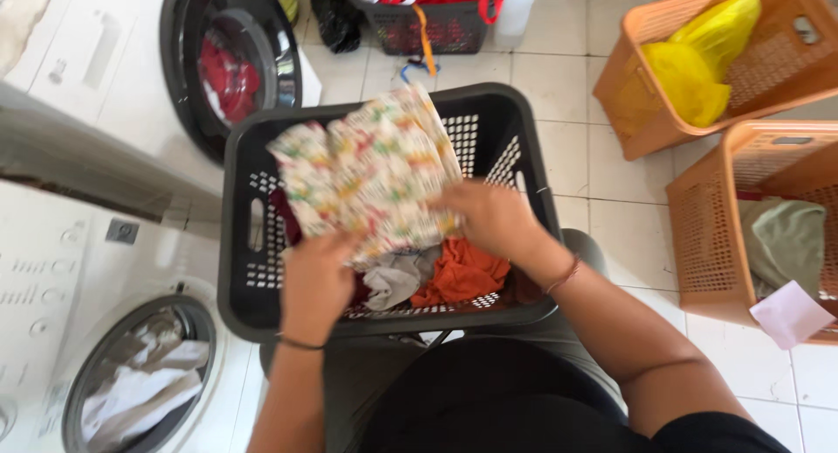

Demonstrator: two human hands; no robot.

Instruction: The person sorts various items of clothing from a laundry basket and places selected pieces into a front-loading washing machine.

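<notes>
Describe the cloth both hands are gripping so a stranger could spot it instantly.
Find the dark grey laundry basket at the frame's centre. The left hand and right hand lift a patterned cloth above it. Unlike the plain orange garment and grey garment beneath, it is cream with small multicoloured prints.

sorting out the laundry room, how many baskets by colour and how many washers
dark grey baskets: 2, the near one under both hands, one at the back
orange baskets: 2, upper, lower
washers: 2, upper, lower
total: 6
</notes>
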